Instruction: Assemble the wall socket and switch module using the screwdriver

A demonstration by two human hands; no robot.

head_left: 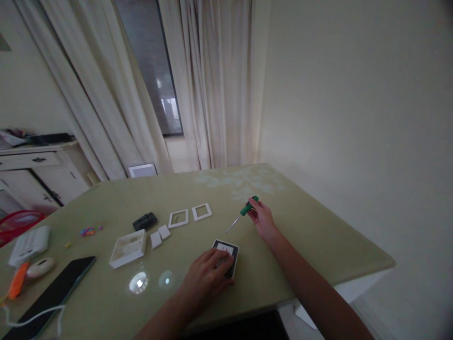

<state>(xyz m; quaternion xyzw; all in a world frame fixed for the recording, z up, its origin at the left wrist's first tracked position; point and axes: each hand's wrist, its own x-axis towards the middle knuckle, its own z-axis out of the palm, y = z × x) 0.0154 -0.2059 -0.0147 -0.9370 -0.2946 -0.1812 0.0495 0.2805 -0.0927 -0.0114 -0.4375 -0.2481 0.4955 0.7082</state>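
Note:
My right hand (262, 218) grips a screwdriver (245, 209) by its green handle, with the metal shaft slanting down to the left above the table. The screwdriver's tip is apart from the wall socket (231, 246), a square with a white slotted face, dark surround and pale edge. My left hand (208, 274) lies over the near side of that socket, fingers curled on it and holding it against the table. The fingers hide much of its lower part. Farther off are a white frame (179, 211), a second white frame (208, 206) and two small white plates (164, 232).
On the green-covered table (300, 255) stand a white back box (116, 258) and a dark block (145, 221). To the left lie a black phone (53, 293) with a white cable (38, 313), an orange object (18, 280) and small colourful pieces (90, 230). A wall borders the right.

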